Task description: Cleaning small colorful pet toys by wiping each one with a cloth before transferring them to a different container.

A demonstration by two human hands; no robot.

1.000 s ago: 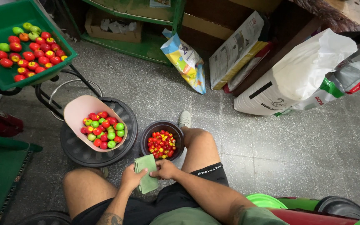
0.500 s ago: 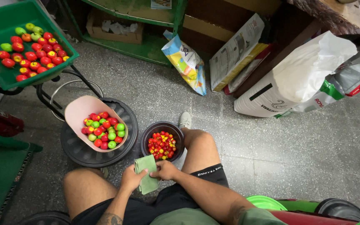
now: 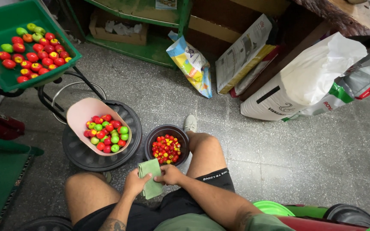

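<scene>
Both hands' fingers pinch a folded green cloth (image 3: pixel 150 184) over the lap: left hand (image 3: pixel 134 183) grips its lower edge, right hand (image 3: pixel 170 174) its side. Just ahead on the floor (image 3: pixel 279 149) sit a dark bowl (image 3: pixel 150 139) and a pink bowl (image 3: pixel 80 113) of small fruit.

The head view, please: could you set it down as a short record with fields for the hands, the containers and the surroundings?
left hand: grips the folded green cloth at its left edge
right hand: pinches the same cloth from the right
pink bowl: on a black round base, holds red and green fruits
dark bowl: on the floor by the right knee, holds smaller red and yellow fruits
green tray: upper left on a stand, red and green fruits
surroundings: white sack and printed bags lean along the far side
</scene>
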